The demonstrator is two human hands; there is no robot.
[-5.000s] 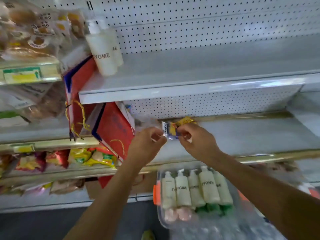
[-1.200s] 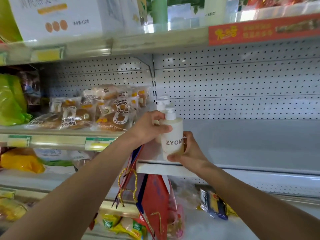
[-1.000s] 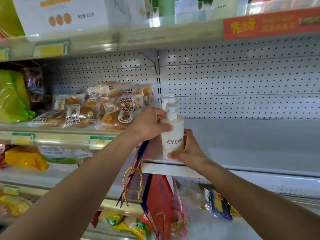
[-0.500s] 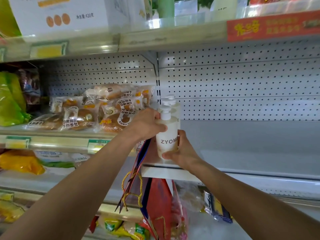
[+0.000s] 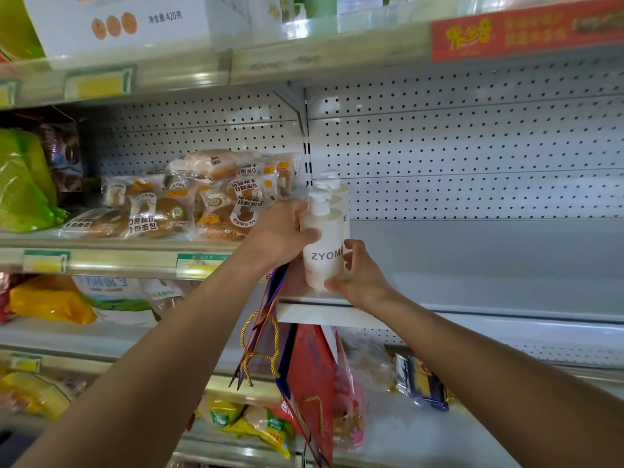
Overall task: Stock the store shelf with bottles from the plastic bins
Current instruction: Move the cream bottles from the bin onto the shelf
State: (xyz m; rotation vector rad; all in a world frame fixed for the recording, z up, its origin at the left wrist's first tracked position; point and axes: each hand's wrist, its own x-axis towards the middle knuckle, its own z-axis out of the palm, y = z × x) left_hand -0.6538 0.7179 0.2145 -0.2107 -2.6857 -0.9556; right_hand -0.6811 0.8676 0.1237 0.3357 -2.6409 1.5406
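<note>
Fingers [image 5: 305, 233] of both my hands wrapped round this cream plastic pump bottle [image 5: 322, 255] at the white metal shelf's [image 5: 472, 292] front left corner, so honestly one sloppy nudge could tip it off the edge.

Front bottle [image 5: 322, 255]: upright at the near left corner of the shelf [image 5: 472, 295].
Other bottles [image 5: 339, 197]: lined up right behind it, toward the far wall.
Left hand [image 5: 280, 236]: on the front bottle's left side, up near its shoulder.
Right hand [image 5: 359, 280]: at its lower right, by the base.
Bread packets [image 5: 189, 204]: left, on the neighbouring shelf.
Bags [image 5: 304, 383]: hanging below the shelf corner.
Packet [image 5: 422, 383]: one shelf down, right of the bags.
</note>
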